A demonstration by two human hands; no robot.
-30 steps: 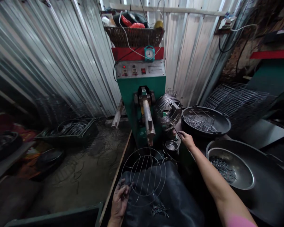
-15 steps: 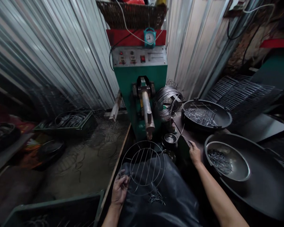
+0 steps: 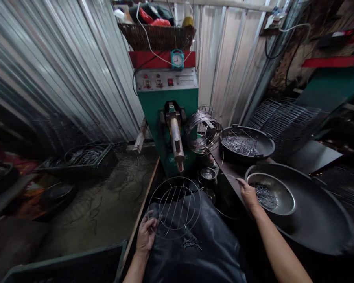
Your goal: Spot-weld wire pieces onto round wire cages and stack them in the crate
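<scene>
My left hand (image 3: 146, 232) is closed on the left rim of a round wire rack (image 3: 179, 204), two rings joined by parallel bars. The rack is held over the dark apron (image 3: 206, 236) on my lap, just below the electrode tip of a green spot welder (image 3: 177, 153). Small bent wire pieces (image 3: 191, 241) lie on the apron beneath the rack's near edge. Off to the right, my right hand (image 3: 249, 194) has its fingers pinched together on what looks like a thin wire, beside a metal bowl (image 3: 289, 202) of small wire pieces.
The bowl sits in a large black pan (image 3: 321, 224). Behind it stands another pan (image 3: 268, 147) with wire parts. A wire coil (image 3: 203, 131) hangs beside the welder, with a small metal cup (image 3: 208, 173) below. Bins (image 3: 107, 159) of wire stand left. Wire grids (image 3: 286, 116) are stacked right.
The view has tilted up and shifted slightly right. My right hand has moved closer to the bowl, its fingers still pinched. My left hand keeps the rack in nearly the same place.
</scene>
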